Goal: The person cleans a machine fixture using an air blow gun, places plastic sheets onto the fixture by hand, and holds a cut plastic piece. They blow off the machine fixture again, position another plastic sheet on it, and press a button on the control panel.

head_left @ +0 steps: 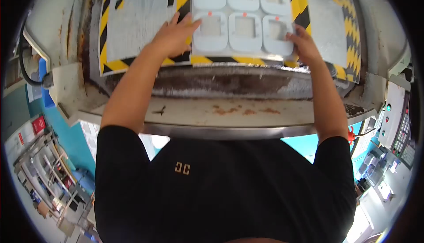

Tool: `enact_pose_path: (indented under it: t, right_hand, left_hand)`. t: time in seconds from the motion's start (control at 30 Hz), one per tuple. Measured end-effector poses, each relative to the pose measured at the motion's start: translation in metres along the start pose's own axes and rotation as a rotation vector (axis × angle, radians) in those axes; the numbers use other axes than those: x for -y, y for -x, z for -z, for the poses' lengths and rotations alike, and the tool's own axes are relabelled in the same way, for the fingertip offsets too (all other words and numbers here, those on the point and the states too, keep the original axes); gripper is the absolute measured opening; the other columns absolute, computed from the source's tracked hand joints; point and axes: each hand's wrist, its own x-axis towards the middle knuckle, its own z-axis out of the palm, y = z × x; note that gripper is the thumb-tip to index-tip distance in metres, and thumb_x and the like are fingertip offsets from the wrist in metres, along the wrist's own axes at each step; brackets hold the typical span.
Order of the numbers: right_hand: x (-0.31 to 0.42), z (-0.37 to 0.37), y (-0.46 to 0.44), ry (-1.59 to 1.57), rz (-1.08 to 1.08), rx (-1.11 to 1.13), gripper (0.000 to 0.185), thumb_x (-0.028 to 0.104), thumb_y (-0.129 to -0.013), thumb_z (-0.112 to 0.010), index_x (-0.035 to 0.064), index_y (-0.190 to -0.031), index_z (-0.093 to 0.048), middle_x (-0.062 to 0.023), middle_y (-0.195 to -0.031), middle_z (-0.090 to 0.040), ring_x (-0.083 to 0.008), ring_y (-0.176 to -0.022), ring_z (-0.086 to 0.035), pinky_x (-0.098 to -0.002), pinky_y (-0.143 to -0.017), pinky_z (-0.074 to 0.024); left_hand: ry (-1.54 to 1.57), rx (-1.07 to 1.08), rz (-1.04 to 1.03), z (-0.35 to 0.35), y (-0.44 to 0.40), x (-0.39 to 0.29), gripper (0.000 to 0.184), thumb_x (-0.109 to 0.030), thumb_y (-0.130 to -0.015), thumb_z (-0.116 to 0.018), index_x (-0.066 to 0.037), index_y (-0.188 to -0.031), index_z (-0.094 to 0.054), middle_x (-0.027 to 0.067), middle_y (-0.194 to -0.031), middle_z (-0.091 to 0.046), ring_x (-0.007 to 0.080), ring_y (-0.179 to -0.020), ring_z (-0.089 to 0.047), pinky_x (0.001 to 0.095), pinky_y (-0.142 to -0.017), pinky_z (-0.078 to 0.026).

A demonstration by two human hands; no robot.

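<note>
White rounded-square frames point(245, 45) lie in rows on a flat plate point(137, 26) edged with yellow-and-black striped tape. Each one has a square opening and a small red mark at its top. My left hand point(173, 36) is at the left side of the rows, fingers spread, its fingertips by the lower left frame point(210, 44). On the opposite side, my right hand point(304, 44) is at the edge of the lower right frame point(278, 46), its fingers apart and bent, the fingertips touching or very near that edge.
A metal ledge point(229, 131) runs between my body and the plate. Rust-stained machine walls stand on both sides. A control panel with buttons point(399, 128) is at the far right. Shelving with various items point(48, 168) is at the lower left.
</note>
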Motion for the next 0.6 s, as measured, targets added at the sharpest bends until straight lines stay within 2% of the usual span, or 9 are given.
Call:
enact_pose_path:
  t: [0.07,0.2,0.3,0.6]
  right_hand:
    - [-0.009,0.009,-0.007,0.036,-0.093,0.052,0.032,0.007,-0.087,-0.062,0.0031,-0.116,-0.048,-0.0071,-0.096,-0.061,-0.0145,-0.084,-0.061,-0.0275,-0.075,-0.0508]
    - [-0.013,0.013,-0.01,-0.033,-0.038,0.039,0.027,0.008,-0.088,-0.062,0.0044,-0.112,-0.048,-0.0061,-0.095,-0.062,-0.0135,-0.085,-0.061,-0.0271,-0.075,-0.0512]
    - [-0.017,0.016,-0.011,-0.036,-0.062,0.01,0.028,0.008,-0.089,-0.061,0.0039,-0.112,-0.045,-0.0063,-0.094,-0.062,-0.0131,-0.086,-0.062,-0.0272,-0.076,-0.0525]
    - [-0.014,0.022,-0.008,0.002,-0.01,0.047,0.026,0.009,-0.091,-0.058,0.0053,-0.112,-0.043,-0.0092,-0.093,-0.064,-0.0135,-0.083,-0.064,-0.0262,-0.074,-0.055]
  left_hand:
    - [-0.026,0.0,0.017,-0.008,-0.001,0.002,0.081,-0.022,-0.077,-0.072,-0.024,-0.146,-0.028,0.0116,-0.154,-0.019,0.0378,-0.141,-0.015,0.0528,-0.11,-0.026]
    - [-0.036,-0.022,0.051,-0.014,-0.002,0.002,0.076,-0.025,-0.08,-0.069,-0.03,-0.145,-0.03,0.0074,-0.155,-0.017,0.0333,-0.142,-0.012,0.0512,-0.114,-0.018]
    - [-0.027,-0.067,0.039,-0.017,-0.003,0.001,0.077,-0.024,-0.078,-0.072,-0.03,-0.144,-0.032,0.0102,-0.154,-0.018,0.0342,-0.142,-0.014,0.0538,-0.113,-0.02]
    - [-0.029,-0.151,0.018,-0.027,-0.005,0.001,0.075,-0.024,-0.079,-0.071,-0.031,-0.143,-0.034,0.004,-0.154,-0.02,0.0321,-0.142,-0.014,0.0544,-0.113,-0.018]
